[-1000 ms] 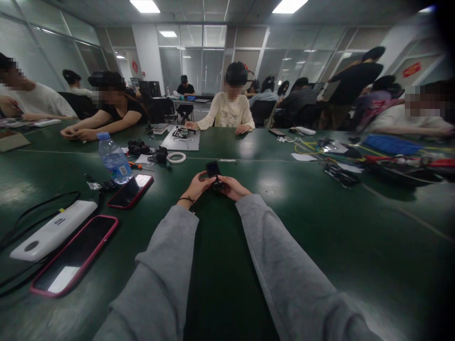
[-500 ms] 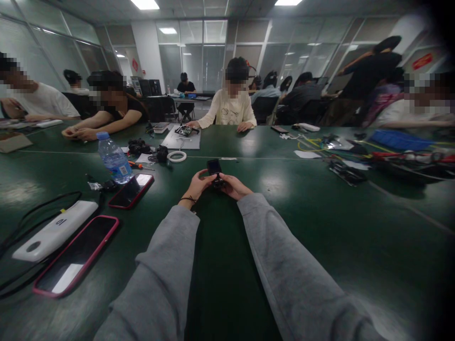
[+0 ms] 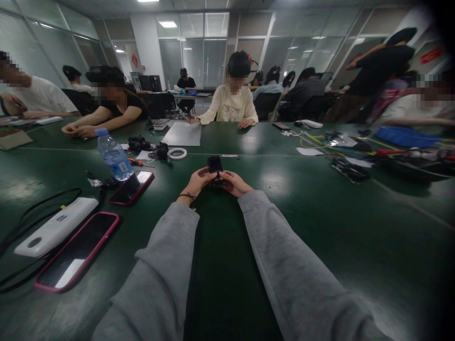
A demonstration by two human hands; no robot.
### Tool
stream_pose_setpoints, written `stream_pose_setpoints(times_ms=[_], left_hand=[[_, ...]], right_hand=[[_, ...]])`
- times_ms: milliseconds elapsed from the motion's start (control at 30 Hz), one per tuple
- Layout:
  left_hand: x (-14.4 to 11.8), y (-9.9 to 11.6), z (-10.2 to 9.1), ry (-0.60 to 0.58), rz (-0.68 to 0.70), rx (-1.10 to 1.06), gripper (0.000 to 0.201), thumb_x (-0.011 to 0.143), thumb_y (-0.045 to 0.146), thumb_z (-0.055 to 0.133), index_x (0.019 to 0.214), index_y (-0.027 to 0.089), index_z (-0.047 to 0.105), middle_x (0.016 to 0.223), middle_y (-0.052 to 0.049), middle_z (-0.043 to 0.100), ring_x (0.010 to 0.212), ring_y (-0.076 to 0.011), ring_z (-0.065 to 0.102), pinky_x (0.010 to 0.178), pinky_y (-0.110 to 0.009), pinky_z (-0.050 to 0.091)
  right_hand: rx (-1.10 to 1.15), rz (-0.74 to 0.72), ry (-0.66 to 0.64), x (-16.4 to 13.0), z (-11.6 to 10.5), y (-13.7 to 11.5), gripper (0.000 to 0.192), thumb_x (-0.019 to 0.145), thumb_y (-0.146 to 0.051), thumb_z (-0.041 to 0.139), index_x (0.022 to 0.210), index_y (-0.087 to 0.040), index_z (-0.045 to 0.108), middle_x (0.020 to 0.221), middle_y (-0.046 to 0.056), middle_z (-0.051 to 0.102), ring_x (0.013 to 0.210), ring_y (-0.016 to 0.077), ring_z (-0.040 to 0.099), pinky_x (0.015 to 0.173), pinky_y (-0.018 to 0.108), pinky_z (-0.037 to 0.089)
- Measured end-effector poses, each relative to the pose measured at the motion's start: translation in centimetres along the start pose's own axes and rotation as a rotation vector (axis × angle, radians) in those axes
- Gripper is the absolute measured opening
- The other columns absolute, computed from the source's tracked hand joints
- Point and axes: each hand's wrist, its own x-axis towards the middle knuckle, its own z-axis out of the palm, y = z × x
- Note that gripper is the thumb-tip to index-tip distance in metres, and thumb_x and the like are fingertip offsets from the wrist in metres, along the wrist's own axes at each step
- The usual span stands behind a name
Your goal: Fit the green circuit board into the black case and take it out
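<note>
Green tbl (image 3: 355, 227), blk device (image 3: 215, 165), held btwn L hand (image 3: 197, 183) & R hand (image 3: 235, 183)

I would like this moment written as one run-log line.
left hand: holds small black device | right hand: holds same device | nearby: white ring

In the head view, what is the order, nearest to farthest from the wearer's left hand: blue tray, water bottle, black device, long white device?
1. Black device: held in left hand
2. Water bottle: left side
3. Long white device: lower left
4. Blue tray: far right
</note>
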Motion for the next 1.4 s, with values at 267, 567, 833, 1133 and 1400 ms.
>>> stream_pose_setpoints(times_ms=[267, 567, 833, 1133, 1400], left_hand=[[0.1, -0.1, -0.1, -0.003, -0.017, -0.009, 0.057, 0.059, 0.016, 0.079, 0.109, 0.011, 0.054, 0.091, -0.006, 0.066, 0.076, -0.0115, 0.064, 0.077, -0.026, 0.048], [0.3, -0.1, -0.6, -0.060, -0.067, -0.025, 0.060, 0.060, 0.014, 0.078, 0.114, 0.012, 0.051, 0.095, -0.007, 0.066, 0.079, -0.0119, 0.064, 0.080, -0.026, 0.048], [-0.1, -0.1, -1.1, -0.118, -0.068, -0.052, 0.067, 0.062, 0.007, 0.075, 0.122, 0.016, 0.048, 0.089, -0.004, 0.066, 0.081, -0.0123, 0.063, 0.091, -0.034, 0.045], [-0.4, -0.1, -1.3, -0.149, -0.067, -0.064, 0.065, 0.060, 0.004, 0.075, 0.119, 0.019, 0.051, 0.085, 0.000, 0.066, 0.081, -0.0119, 0.064, 0.093, -0.035, 0.043], [-0.4, 0.0, -1.1, -0.151, -0.064, -0.031, 0.065, 0.062, 0.006, 0.074, 0.120, 0.020, 0.050, 0.087, -0.001, 0.067, 0.082, -0.0128, 0.064, 0.097, -0.038, 0.041]], right_hand=[[0.008, 0.023, -0.027, 0.0, 0.0, -0.1, 0.033, 0.065, -0.030, 0.080, 0.084, -0.016, 0.058, 0.084, 0.002, 0.065, 0.076, 0.0126, 0.062, 0.068, 0.022, 0.053], [-0.019, 0.039, -0.014, 0.2, -0.4, 0.3, 0.038, 0.061, -0.029, 0.083, 0.086, -0.017, 0.056, 0.084, 0.001, 0.063, 0.078, 0.0135, 0.061, 0.069, 0.024, 0.051], [-0.043, 0.013, -0.032, -0.1, 0.1, 0.1, 0.040, 0.055, -0.024, 0.085, 0.081, -0.018, 0.055, 0.080, -0.001, 0.062, 0.077, 0.0129, 0.060, 0.072, 0.026, 0.048], [-0.041, 0.019, -0.061, -0.6, 0.5, -0.2, 0.042, 0.052, -0.021, 0.086, 0.081, -0.018, 0.055, 0.082, -0.002, 0.061, 0.078, 0.0130, 0.060, 0.075, 0.028, 0.046], [-0.032, 0.008, -0.049, -0.4, 0.4, -0.1, 0.040, 0.052, -0.022, 0.086, 0.078, -0.018, 0.056, 0.079, -0.003, 0.060, 0.077, 0.0118, 0.058, 0.074, 0.027, 0.045]])
